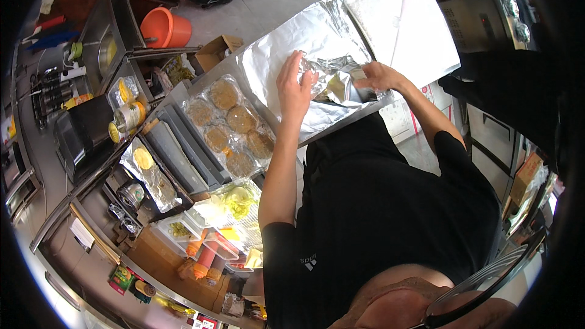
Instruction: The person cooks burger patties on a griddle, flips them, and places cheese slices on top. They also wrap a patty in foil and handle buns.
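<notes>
A wide sheet of aluminium foil (pixel 265 71) covers part of a metal worktop in front of me. Its near right part is bunched into a creased, shiny fold (pixel 336 84). My left hand (pixel 292 84) grips the crumpled left end of that fold between thumb and fingers. At the fold's right end, my right hand (pixel 379 76) pinches the foil near the counter's front edge; its fingertips are blurred. Whether anything lies inside the fold is hidden. To the left, several round brown patties (pixel 228 123) lie under clear plastic wrap.
A bright white surface (pixel 406 23) adjoins the foil on the right. Left stand a grey trough-like tray (pixel 178 155), a foil-lined tray (pixel 155 178), lettuce (pixel 240 201) on a wire rack and squeeze bottles (pixel 205 260). An orange bucket (pixel 176 29) sits beyond the counter.
</notes>
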### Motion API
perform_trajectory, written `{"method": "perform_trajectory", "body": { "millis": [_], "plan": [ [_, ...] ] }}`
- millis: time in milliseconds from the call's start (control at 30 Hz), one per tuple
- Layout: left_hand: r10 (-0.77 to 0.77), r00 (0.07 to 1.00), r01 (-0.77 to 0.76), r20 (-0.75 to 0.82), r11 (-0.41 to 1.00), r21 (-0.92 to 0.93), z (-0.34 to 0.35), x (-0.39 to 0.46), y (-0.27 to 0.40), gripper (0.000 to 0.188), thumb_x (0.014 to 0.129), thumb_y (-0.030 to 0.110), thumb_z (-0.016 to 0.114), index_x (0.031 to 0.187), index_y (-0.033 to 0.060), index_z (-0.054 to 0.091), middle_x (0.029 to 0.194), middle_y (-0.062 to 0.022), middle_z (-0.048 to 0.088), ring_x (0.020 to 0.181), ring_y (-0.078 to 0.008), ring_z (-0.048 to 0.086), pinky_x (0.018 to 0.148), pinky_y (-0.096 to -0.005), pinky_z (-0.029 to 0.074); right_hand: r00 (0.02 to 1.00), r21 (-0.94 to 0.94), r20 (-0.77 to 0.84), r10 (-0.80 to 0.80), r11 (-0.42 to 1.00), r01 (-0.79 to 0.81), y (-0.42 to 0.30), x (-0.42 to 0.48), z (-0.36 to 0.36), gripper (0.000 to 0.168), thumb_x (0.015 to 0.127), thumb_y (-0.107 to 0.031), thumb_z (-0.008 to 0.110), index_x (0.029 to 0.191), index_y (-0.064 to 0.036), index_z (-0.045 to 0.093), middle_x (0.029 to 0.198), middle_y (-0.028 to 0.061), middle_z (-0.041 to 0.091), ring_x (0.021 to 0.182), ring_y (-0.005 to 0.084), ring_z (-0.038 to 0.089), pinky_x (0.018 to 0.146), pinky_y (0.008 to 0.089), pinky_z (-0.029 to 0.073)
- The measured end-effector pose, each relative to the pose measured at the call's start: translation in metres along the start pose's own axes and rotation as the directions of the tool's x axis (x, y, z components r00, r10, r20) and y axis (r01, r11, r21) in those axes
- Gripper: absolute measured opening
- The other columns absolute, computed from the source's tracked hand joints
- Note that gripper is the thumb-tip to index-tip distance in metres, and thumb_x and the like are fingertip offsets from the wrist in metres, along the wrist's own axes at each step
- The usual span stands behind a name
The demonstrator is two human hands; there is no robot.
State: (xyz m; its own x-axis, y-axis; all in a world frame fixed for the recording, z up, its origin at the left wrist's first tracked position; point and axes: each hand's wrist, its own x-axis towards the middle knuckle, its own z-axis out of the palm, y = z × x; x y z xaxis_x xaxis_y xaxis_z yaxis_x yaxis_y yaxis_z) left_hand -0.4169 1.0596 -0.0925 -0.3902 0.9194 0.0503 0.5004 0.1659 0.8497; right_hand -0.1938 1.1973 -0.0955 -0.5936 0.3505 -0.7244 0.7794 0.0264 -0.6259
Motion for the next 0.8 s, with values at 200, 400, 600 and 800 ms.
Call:
{"method": "perform_trajectory", "body": {
  "millis": [200,400,600,800],
  "plan": [
    [0.01,0.998,-0.009,-0.061,1.0,0.019,0.006,-0.003,0.001,0.05,0.077,0.009,0.068,0.124,0.0011,0.051,0.124,-0.0175,0.054,0.112,-0.033,0.053,0.093,-0.0371,0.044,0.961,0.408,0.177,-0.213,0.904,0.125,-0.041,-0.01,0.005,0.029,0.085,-0.033,0.066,0.072,-0.008,0.061,0.052,-0.0013,0.048,0.046,0.0072,0.046,0.043,0.0214,0.036],
    [0.052,0.998,-0.047,-0.04,0.992,0.12,0.009,-0.003,0.001,0.041,0.079,0.006,0.065,0.118,0.0014,0.056,0.124,-0.0163,0.054,0.114,-0.0322,0.052,0.096,-0.038,0.042,0.991,0.792,0.016,-0.135,0.607,0.07,-0.075,0.029,0.054,0.025,0.089,-0.028,0.063,0.079,-0.006,0.062,0.062,0.0023,0.062,0.046,0.0079,0.055,0.041,0.0179,0.041],
    [-0.018,0.999,0.026,0.04,0.978,-0.207,-0.002,-0.008,-0.005,0.033,0.084,0.002,0.057,0.117,0.002,0.058,0.129,-0.0136,0.052,0.116,-0.0302,0.051,0.099,-0.0381,0.039,0.978,0.869,-0.046,-0.205,0.475,0.14,-0.082,0.027,0.066,0.034,0.097,-0.031,0.046,0.098,-0.001,0.061,0.078,0.0085,0.065,0.062,0.0128,0.06,0.059,0.0232,0.049],
    [-0.092,0.995,0.098,0.035,0.962,-0.256,0.002,-0.007,-0.007,0.03,0.088,0.004,0.054,0.117,0.0016,0.058,0.129,-0.013,0.052,0.115,-0.0269,0.052,0.094,-0.0339,0.042,0.572,-0.165,-0.474,-0.67,0.705,0.689,-0.071,0.012,0.065,0.045,0.086,-0.016,0.06,0.128,-0.005,0.05,0.119,0.0179,0.054,0.11,0.0311,0.052,0.093,0.0388,0.043]
  ]
}}
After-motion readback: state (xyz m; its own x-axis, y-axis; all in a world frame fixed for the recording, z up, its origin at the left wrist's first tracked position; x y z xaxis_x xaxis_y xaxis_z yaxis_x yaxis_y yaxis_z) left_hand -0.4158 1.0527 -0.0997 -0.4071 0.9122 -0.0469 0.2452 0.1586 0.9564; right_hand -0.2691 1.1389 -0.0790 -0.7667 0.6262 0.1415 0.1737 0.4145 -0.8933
